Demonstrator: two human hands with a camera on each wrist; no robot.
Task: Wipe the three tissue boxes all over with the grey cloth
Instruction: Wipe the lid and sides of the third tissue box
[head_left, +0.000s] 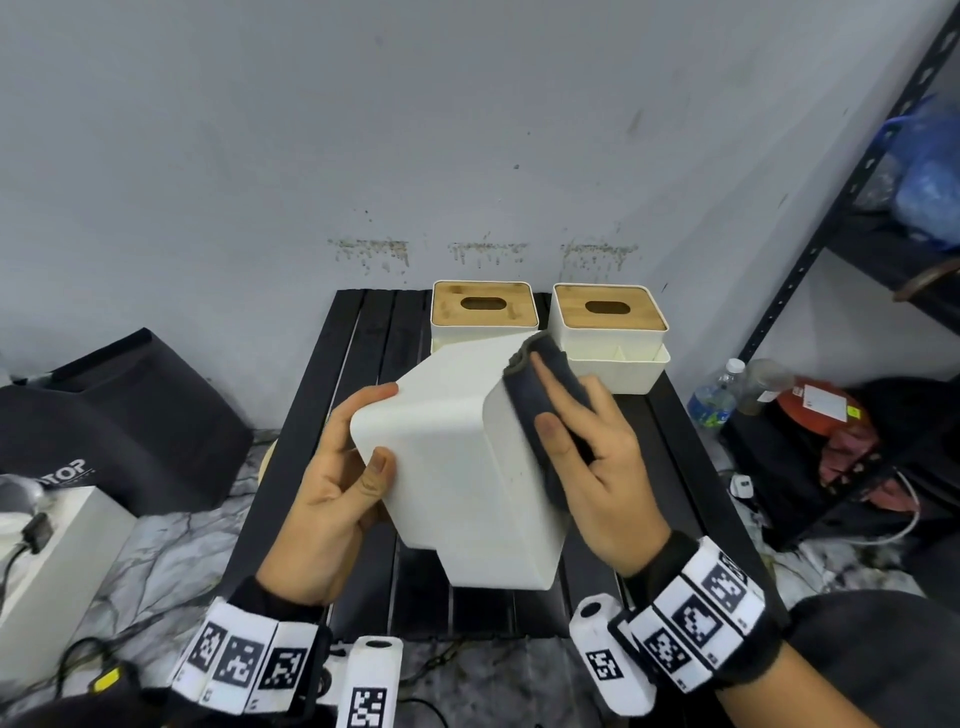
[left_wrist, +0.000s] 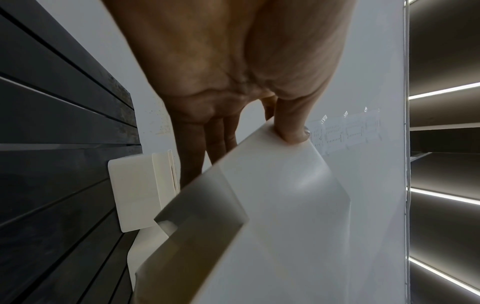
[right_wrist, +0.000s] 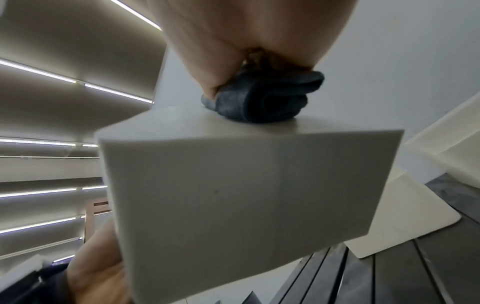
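A white tissue box (head_left: 457, 467) is held tilted in the air above the black slatted worktop (head_left: 358, 364), its plain underside turned up. The left hand (head_left: 332, 499) grips its left end, thumb on one face and fingers curled round behind. The right hand (head_left: 597, 462) presses the folded grey cloth (head_left: 545, 395) against the right face, fingers fairly straight (thumb pinning the cloth). Two wooden-lidded tissue boxes (head_left: 484, 312) stand at the worktop's far edge by the wall.
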